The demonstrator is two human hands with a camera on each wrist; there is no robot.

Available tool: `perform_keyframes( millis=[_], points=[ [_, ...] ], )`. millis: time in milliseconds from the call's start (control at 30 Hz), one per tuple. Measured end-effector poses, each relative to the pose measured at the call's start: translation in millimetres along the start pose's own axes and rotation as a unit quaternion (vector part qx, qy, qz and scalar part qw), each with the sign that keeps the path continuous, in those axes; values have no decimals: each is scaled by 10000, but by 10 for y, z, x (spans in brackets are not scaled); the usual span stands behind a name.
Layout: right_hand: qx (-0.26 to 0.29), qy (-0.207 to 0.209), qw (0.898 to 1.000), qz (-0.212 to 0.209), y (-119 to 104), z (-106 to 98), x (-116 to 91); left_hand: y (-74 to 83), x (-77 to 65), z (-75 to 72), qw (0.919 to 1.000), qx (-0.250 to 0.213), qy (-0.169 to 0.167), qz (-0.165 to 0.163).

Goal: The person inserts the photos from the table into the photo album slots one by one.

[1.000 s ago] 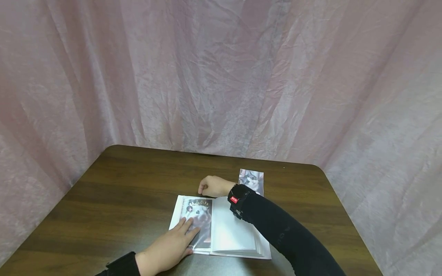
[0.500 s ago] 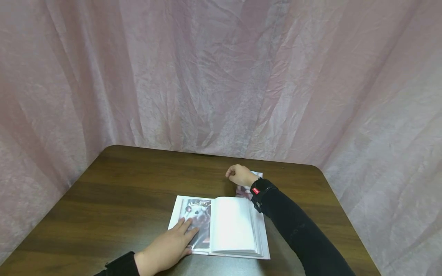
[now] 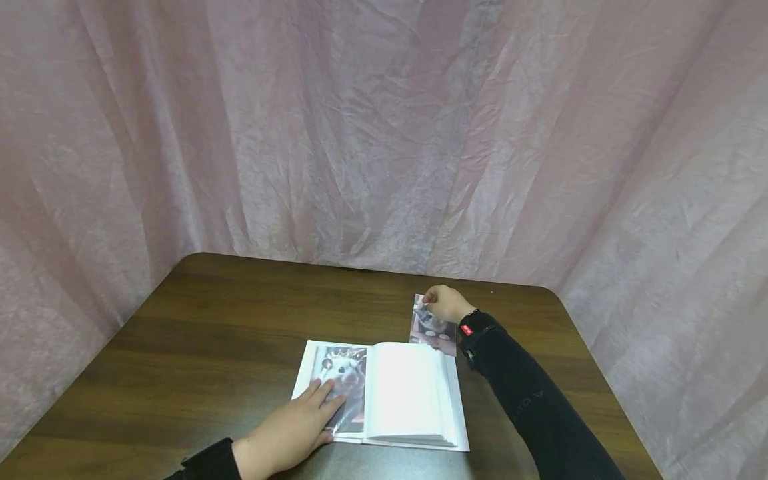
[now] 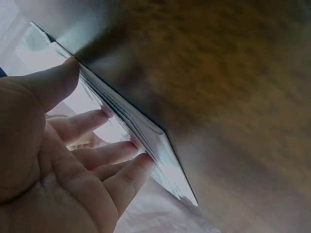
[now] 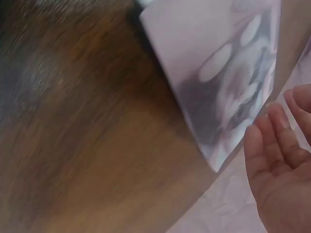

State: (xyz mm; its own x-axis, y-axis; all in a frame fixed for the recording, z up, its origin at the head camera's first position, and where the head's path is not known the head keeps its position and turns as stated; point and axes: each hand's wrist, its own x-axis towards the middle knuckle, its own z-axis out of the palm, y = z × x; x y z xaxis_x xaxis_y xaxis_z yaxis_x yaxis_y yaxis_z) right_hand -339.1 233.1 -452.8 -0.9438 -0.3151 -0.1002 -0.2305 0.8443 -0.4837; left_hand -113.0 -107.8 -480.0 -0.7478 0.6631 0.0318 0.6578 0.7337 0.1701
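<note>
An open photo album (image 3: 403,393) lies on the table, with a blank white page on its right side. Its left page holds a picture of a white animal (image 3: 347,373) with a crown, under a clear sleeve. My left hand (image 3: 294,430) rests on that page with fingers spread, as the left wrist view (image 4: 82,150) also shows. Beyond the album's top right lies a loose cat photo (image 3: 433,328), its lower end at the album's edge. Over the photo's upper right part hovers my right hand (image 3: 449,304), fingers loosely bent; in the right wrist view nothing sits between them.
The brown wooden table (image 3: 240,320) spreads around the album on all sides. A pink curtain (image 3: 372,133) hangs behind the table's far edge. A black sleeve (image 3: 534,400) covers the right arm.
My right hand has moved right and away from above the album's top edge to the cat photo. My left hand stays on the left page.
</note>
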Motion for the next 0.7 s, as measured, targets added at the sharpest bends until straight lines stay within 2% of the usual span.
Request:
perform_keyframes(
  millis=[267,500,600,700],
  points=[
    [-262,152,9994,147,173,-16,-13,-15,10,12,9998,-130,-152,-89],
    [-376,-51,9991,205,212,-38,-46,-7,1,11,9999,-81,-124,-67],
    [-317,69,9994,125,217,-32,-44,-15,0,13,9999,-72,-91,-80],
    [-368,371,9986,-69,234,-23,-24,-19,-3,9,9999,-83,-65,-96]
  ],
)
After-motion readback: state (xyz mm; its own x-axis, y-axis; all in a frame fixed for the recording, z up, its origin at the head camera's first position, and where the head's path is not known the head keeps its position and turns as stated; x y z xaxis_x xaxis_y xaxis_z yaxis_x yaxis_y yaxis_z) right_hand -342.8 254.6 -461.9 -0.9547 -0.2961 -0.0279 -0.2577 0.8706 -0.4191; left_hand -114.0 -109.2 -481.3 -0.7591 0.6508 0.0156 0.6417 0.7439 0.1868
